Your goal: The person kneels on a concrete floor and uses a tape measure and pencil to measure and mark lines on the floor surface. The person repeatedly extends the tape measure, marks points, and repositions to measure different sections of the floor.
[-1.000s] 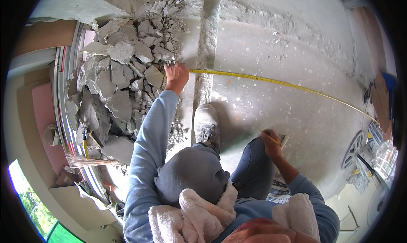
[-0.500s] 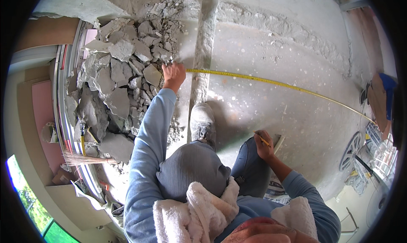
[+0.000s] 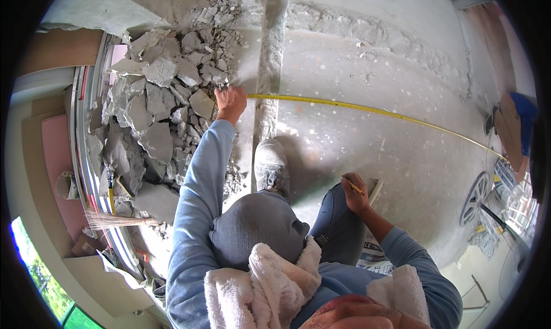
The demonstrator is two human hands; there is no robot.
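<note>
My left hand [image 3: 231, 103] is closed on the near end of a yellow tape measure [image 3: 344, 104], low over the floor beside the broken concrete [image 3: 158, 108]. From there the tape runs out to the right across the grey floor and over a groove [image 3: 265, 113]. Its far end reaches a brown and blue shape [image 3: 513, 128] that I cannot make out clearly. A yellow pencil [image 3: 356, 188] is gripped in my right hand [image 3: 354, 194], which rests by my bent knee. My shoe [image 3: 271, 162] stands close to the groove, below the tape.
Rubble is heaped along the left side, with a twig broom [image 3: 117, 219] and a yellow-handled tool [image 3: 111, 194] next to it. A grey wheel-shaped object [image 3: 474, 200] and plastic bags [image 3: 485, 240] lie at the right. A rough chipped strip [image 3: 367, 31] crosses the floor farther off.
The whole view has shifted slightly. My left hand keeps its hold on the tape and my right hand keeps the pencil; otherwise little differs.
</note>
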